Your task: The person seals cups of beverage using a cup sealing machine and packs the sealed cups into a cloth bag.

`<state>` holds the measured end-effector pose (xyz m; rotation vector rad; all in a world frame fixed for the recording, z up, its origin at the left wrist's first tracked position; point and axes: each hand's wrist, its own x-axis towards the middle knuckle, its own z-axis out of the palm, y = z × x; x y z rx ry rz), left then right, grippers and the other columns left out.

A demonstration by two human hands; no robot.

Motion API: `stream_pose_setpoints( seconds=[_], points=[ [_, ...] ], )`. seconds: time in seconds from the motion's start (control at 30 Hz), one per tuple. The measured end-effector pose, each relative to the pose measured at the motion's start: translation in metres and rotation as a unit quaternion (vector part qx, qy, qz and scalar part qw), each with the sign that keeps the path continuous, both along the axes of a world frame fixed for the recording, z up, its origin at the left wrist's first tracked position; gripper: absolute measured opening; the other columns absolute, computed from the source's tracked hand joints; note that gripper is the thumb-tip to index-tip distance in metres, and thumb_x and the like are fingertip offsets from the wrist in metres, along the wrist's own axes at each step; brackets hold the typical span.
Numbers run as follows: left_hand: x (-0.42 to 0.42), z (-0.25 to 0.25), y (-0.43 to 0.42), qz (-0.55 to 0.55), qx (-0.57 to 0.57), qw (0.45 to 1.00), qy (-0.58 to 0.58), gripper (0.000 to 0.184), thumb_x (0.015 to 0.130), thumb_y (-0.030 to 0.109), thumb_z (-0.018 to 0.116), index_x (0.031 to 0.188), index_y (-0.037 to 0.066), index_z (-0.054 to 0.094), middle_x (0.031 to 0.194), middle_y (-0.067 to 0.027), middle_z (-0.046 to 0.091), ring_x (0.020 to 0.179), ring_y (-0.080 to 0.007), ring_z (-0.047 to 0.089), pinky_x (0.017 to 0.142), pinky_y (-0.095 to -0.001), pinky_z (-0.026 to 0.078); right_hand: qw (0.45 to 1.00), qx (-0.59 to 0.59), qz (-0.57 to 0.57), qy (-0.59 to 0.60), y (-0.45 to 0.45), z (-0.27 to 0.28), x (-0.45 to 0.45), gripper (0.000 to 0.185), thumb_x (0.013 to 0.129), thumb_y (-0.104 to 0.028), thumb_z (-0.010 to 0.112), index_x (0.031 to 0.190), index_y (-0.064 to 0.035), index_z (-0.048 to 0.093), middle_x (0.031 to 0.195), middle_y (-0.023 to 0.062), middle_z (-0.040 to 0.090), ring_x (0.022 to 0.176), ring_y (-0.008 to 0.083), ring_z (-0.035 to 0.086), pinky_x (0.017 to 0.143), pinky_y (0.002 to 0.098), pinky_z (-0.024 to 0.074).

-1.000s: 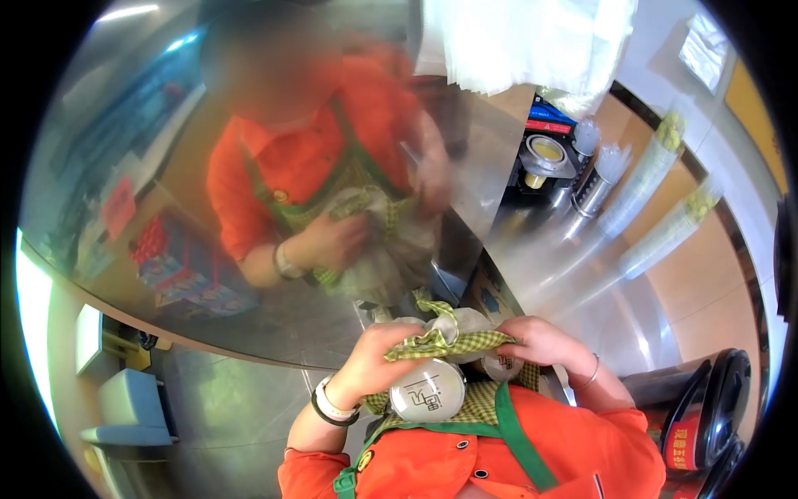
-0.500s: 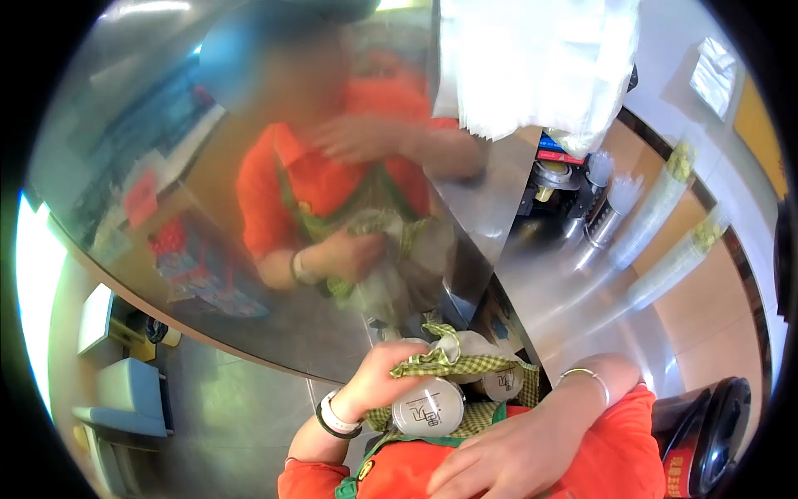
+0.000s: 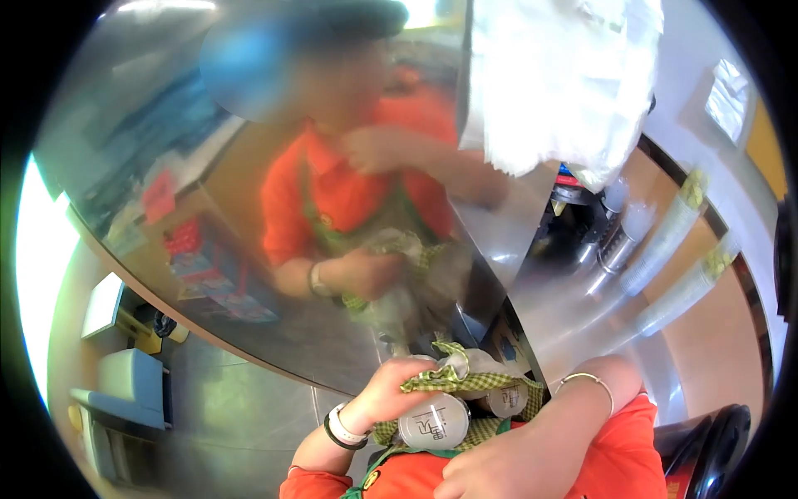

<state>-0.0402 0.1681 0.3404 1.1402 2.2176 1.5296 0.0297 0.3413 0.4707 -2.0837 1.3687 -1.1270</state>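
Note:
My left hand (image 3: 401, 389), closed, grips the gathered edge of a green-checked apron (image 3: 453, 379), holding it up in front of my body. In the fold below sits a white, round-faced cup (image 3: 433, 425) with dark printed characters. A second printed white cup (image 3: 507, 399) lies to its right, partly covered by the cloth. My right arm crosses my orange shirt, and my right hand (image 3: 486, 466) is at my chest. Its fingers are mostly cut off by the lower frame edge.
A reflective steel panel (image 3: 332, 333) in front mirrors a person in orange. White plastic bags (image 3: 557, 83) hang above. On the right counter are stacked clear cups (image 3: 665, 237) and a metal holder (image 3: 615, 249). A blue chair (image 3: 133, 387) stands at left, a black bin (image 3: 715, 449) at right.
The view has shifted slightly, so the surroundings sit lower and further right. My right hand's spread fingers have drawn down and inward at my chest. My left hand keeps its hold on the apron.

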Motion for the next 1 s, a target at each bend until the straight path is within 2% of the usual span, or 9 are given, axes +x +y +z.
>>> stream_pose_setpoints(
  seconds=[0.07,0.2,0.4,0.47,0.6,0.7,0.77,0.9,1.0],
  points=[
    [-0.001,-0.001,0.001,-0.005,-0.003,1.0,-0.007,0.025,0.071,0.008,0.067,0.094,-0.001,0.059,0.083,-0.0158,0.061,0.077,-0.0319,0.059,0.067,-0.035,0.046,0.999,-0.012,-0.028,0.023,-0.002,-0.003,0.004,0.022,0.08,-0.023,0.055,0.07,-0.0048,0.047,0.068,0.0085,0.051,0.067,0.0302,0.05,0.059,0.0396,0.039],
    [-0.002,-0.007,0.0,-0.008,0.002,1.0,0.003,0.027,0.071,0.009,0.067,0.095,-0.001,0.058,0.085,-0.016,0.061,0.078,-0.0316,0.059,0.068,-0.035,0.047,1.0,-0.016,-0.022,0.014,0.003,0.0,0.001,0.022,0.081,-0.022,0.054,0.071,-0.0038,0.048,0.07,0.0097,0.051,0.068,0.0307,0.05,0.06,0.0398,0.0389],
    [-0.002,-0.005,0.001,-0.017,0.018,1.0,0.007,0.028,0.071,0.009,0.067,0.096,0.0,0.059,0.086,-0.0163,0.061,0.079,-0.0322,0.06,0.068,-0.0355,0.047,0.997,-0.033,-0.048,-0.052,-0.003,-0.008,0.008,0.024,0.083,-0.022,0.051,0.089,0.0011,0.055,0.082,0.0147,0.056,0.078,0.0335,0.052,0.069,0.0408,0.0418],
    [-0.002,-0.003,0.002,-0.013,-0.001,1.0,-0.007,0.028,0.07,0.009,0.067,0.096,0.0,0.059,0.086,-0.0158,0.061,0.079,-0.0323,0.059,0.068,-0.0356,0.047,0.999,0.025,0.002,-0.022,-0.006,-0.012,0.006,0.027,0.085,-0.021,0.05,0.095,0.0023,0.056,0.087,0.0159,0.057,0.082,0.0345,0.053,0.071,0.0409,0.043],
    [-0.002,-0.003,0.003,-0.015,0.0,1.0,0.009,0.028,0.071,0.01,0.067,0.095,0.0,0.059,0.085,-0.0153,0.061,0.079,-0.0323,0.059,0.068,-0.0355,0.047,0.999,0.015,-0.01,-0.038,-0.007,-0.017,0.007,0.023,0.084,-0.019,0.05,0.091,0.0029,0.055,0.085,0.0161,0.057,0.082,0.0336,0.053,0.069,0.0406,0.0428],
    [-0.002,-0.003,0.002,-0.015,-0.003,1.0,0.002,0.028,0.071,0.01,0.067,0.096,0.0,0.059,0.085,-0.0153,0.061,0.079,-0.0322,0.059,0.068,-0.0355,0.046,0.998,-0.053,-0.012,-0.038,-0.004,-0.019,0.006,0.021,0.086,-0.019,0.05,0.084,0.0013,0.054,0.083,0.0142,0.055,0.078,0.0319,0.053,0.068,0.0395,0.0432],
    [-0.002,-0.008,0.002,-0.013,-0.001,1.0,0.003,0.028,0.071,0.01,0.067,0.096,0.0,0.058,0.085,-0.0159,0.061,0.079,-0.0326,0.059,0.067,-0.0356,0.046,0.984,-0.159,-0.051,-0.069,0.006,-0.015,0.004,0.022,0.089,-0.018,0.048,0.077,-0.0004,0.053,0.08,0.0126,0.053,0.076,0.0304,0.053,0.067,0.0381,0.0439],
    [0.0,-0.009,0.003,0.003,0.022,1.0,-0.003,0.029,0.071,0.011,0.066,0.097,0.0,0.059,0.087,-0.0167,0.061,0.08,-0.0331,0.059,0.068,-0.0365,0.047,0.98,-0.18,-0.061,-0.051,0.011,-0.01,0.004,0.024,0.091,-0.018,0.045,0.076,-0.0012,0.053,0.08,0.0126,0.053,0.074,0.03,0.053,0.064,0.0378,0.0444],
    [-0.004,-0.012,0.004,0.0,0.011,0.999,0.041,0.031,0.072,0.013,0.066,0.1,0.0,0.059,0.088,-0.0176,0.062,0.082,-0.0333,0.06,0.07,-0.0376,0.047,0.974,-0.208,-0.064,-0.07,0.007,-0.014,0.007,0.021,0.09,-0.016,0.046,0.077,-0.0011,0.054,0.082,0.0139,0.053,0.073,0.0302,0.053,0.062,0.0384,0.0443]
  ],
)
